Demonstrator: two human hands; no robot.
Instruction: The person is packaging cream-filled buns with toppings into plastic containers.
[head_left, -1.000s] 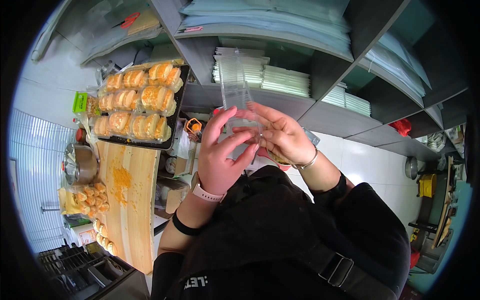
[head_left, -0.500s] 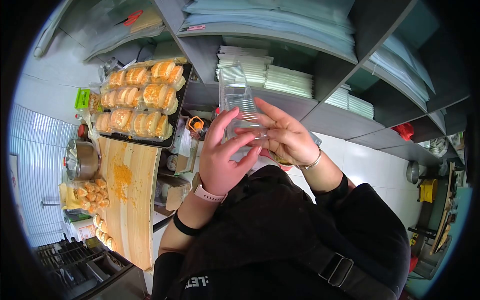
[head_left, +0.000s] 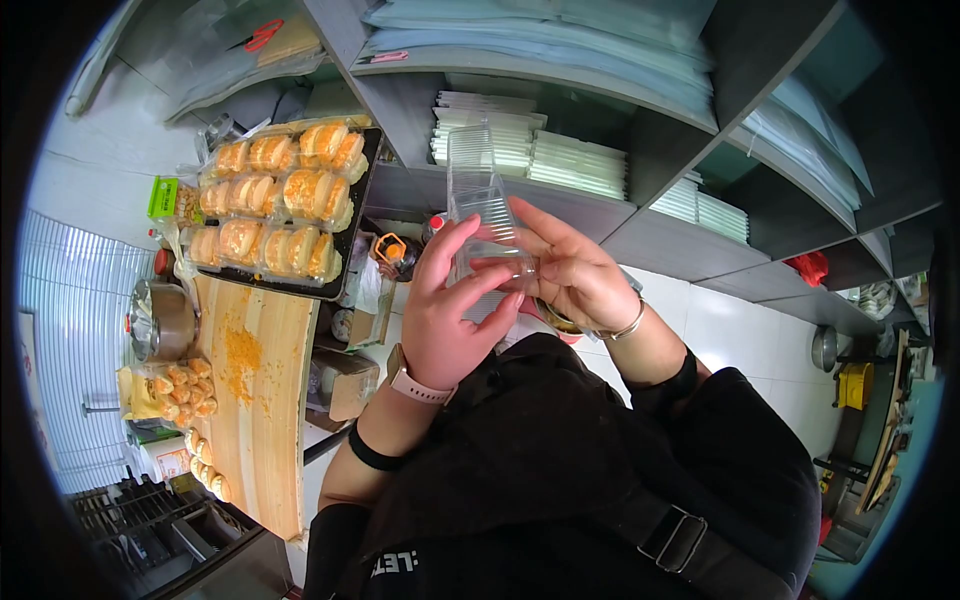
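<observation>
A clear ribbed plastic clamshell box (head_left: 475, 165) is held up in front of my chest, between both hands. My left hand (head_left: 448, 312) has its fingers curled against the near left side of the box. On the other side, my right hand (head_left: 575, 272) pinches the edge of the plastic with thumb and fingers. Through the clear walls no food shows inside. It is hard to tell whether this is one box or a few nested together. To the left, a dark tray (head_left: 345, 255) bears several filled clear packs of orange-topped buns (head_left: 272, 195).
A wooden board (head_left: 270, 400) with orange crumbs lies at left, beside a metal pot (head_left: 165, 320) and small round buns (head_left: 185, 390). Ahead, grey shelves (head_left: 400, 120) hold stacked white trays (head_left: 575, 165) and plastic sheets (head_left: 540, 45). Red-handled scissors (head_left: 262, 37) lie at upper left.
The upper part of the clamshell box has shifted slightly to the right and tilted. Both hands keep nearly the same place and grip.
</observation>
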